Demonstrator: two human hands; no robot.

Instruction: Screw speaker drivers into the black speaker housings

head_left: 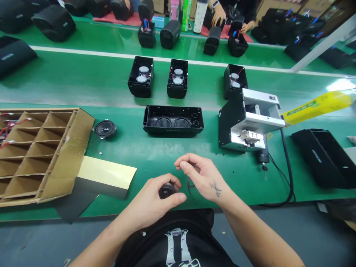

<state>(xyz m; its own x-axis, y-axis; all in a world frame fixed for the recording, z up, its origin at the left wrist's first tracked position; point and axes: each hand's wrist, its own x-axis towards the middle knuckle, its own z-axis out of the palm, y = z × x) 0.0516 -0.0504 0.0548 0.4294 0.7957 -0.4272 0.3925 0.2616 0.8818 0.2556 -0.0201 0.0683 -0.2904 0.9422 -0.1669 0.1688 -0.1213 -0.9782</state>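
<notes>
My left hand (160, 198) is closed around a small round black speaker driver (167, 190), near the front edge of the green bench. The fingers cover part of it. Just to its right, my right hand (201, 172) is held in a pinch with a thin dark strip (189, 182) hanging below the fingers. What that strip is made of I cannot tell. Beyond both hands lies a black speaker housing (172, 130), open side up, with two round grilles inside. A second speaker driver (105, 128) rests on the bench at the left.
At left stands a divided cardboard box (65, 155), with a yellow-and-black sheet (107, 174) beside it. A silver-and-black machine (244, 122) and another black housing (322, 157) are at right. Several open housings (140, 87) line the far side. Across the bench, a co-worker's hand (219, 15) touches a housing.
</notes>
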